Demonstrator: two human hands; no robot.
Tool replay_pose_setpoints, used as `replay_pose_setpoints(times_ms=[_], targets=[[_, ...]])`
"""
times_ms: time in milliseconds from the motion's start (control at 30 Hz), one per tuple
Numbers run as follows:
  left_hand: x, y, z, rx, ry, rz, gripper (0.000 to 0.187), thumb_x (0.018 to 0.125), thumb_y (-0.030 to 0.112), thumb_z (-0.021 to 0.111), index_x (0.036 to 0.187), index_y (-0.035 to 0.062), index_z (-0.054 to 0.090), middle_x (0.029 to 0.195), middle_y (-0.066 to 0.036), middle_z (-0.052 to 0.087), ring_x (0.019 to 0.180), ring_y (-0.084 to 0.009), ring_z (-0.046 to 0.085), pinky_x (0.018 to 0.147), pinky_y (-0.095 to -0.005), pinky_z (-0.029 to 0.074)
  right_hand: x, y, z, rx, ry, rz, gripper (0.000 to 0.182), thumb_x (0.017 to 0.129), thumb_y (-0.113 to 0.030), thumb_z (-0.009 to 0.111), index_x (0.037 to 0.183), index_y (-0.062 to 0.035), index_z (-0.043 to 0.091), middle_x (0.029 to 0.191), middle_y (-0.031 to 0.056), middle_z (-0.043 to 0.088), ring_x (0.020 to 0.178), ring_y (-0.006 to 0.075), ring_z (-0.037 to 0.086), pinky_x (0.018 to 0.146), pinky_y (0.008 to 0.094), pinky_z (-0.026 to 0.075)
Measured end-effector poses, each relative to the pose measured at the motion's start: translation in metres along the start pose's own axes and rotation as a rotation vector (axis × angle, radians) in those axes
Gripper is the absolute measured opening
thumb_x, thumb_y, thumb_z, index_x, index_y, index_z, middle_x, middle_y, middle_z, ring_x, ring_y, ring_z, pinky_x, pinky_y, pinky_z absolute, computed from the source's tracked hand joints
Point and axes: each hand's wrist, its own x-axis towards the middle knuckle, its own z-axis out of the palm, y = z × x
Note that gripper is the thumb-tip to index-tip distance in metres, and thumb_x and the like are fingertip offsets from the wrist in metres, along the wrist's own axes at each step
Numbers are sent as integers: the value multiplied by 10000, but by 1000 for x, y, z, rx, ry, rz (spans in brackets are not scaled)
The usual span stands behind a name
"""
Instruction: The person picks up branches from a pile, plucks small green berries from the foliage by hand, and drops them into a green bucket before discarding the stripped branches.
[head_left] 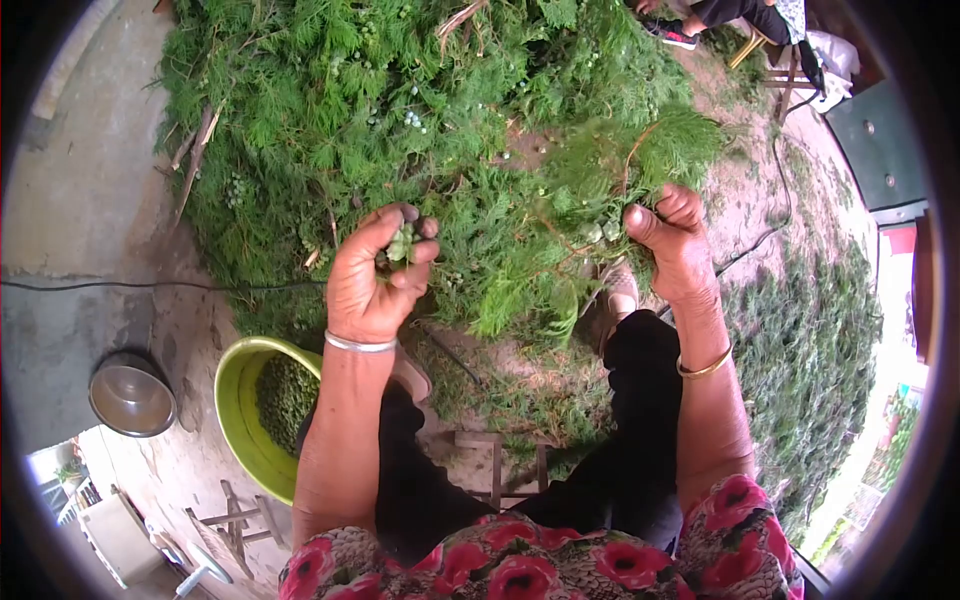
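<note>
My left hand (378,272) is curled around a few pale green seed cones (401,243), with the fingertips closed over them. To the right, my right hand (676,240) grips a leafy conifer branch (590,190) between thumb and fingers. Its feathery sprays spread up and to the left, and a couple of round green cones hang beside my thumb. Below my left wrist stands a yellow-green bucket (232,390), partly filled with small green cones (285,400). My left forearm hides part of its right side.
A large heap of cut branches (300,110) covers the ground ahead. More greenery (800,350) lies at the right. A metal bowl (132,394) sits left of the bucket, near a small wooden stool (238,518). A black cable (130,285) crosses the floor. Another person's leg (725,12) shows top right.
</note>
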Motion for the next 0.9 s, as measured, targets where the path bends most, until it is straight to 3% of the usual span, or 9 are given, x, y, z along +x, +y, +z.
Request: replay_pose_setpoints(times_ms=[133,333,400,500,600,667,733,767,900], targets=[[5,-20,6,7,25,-54,193,851,190,580,867,-2,576,897,-196,556,678,-217,559,458,-257,499,-1,1,3,59,-52,15,327,714,68,716,855,-102,476,815,-73,420,757,58,460,706,226,456],[1,-36,3,322,22,-92,134,859,117,567,931,18,619,905,-179,615,748,-245,634,546,-293,535,-3,-9,13,-45,4,30,363,706,56,730,771,-108,413,771,-82,360,701,45,392,671,199,410],[0,-44,2,397,124,-82,135,847,77,573,938,-1,635,890,-158,645,759,-236,653,613,-296,545,-2,-12,17,-83,-35,71,390,715,39,729,684,-116,373,704,-95,309,644,34,338,601,198,369],[5,-55,1,379,108,-111,161,818,88,613,913,-41,633,860,-129,659,736,-207,652,671,-306,543,2,-10,12,-238,-180,9,429,722,28,725,628,-121,334,662,-101,265,606,34,279,548,209,310],[6,-58,4,324,99,-151,202,807,92,623,951,-50,618,861,-124,662,758,-194,650,703,-299,539,2,-2,14,-183,-206,0,471,719,23,728,591,-124,299,641,-105,239,590,36,239,526,216,257],[9,-57,3,375,25,-140,241,802,74,618,1003,-56,590,881,-130,658,786,-197,648,728,-303,542,0,1,15,-218,-193,24,478,716,22,731,604,-120,288,649,-102,237,600,39,246,547,209,265],[11,-57,2,340,1,-111,255,797,58,613,1021,-57,577,901,-130,654,794,-198,646,731,-306,544,-4,1,26,-209,8,12,488,707,22,738,603,-117,282,650,-97,227,609,44,242,563,213,267],[11,-56,1,306,-24,-81,272,791,43,609,1039,-58,564,921,-130,650,802,-200,644,733,-310,546,-4,1,25,-208,7,15,488,707,22,738,603,-117,282,650,-97,227,609,44,242,563,213,267],[11,-56,6,227,29,-53,286,765,7,611,1038,-58,554,937,-123,642,796,-197,644,744,-306,548,0,-3,19,-306,-196,-11,473,700,5,738,589,-114,294,640,-95,228,607,50,237,548,238,245]])
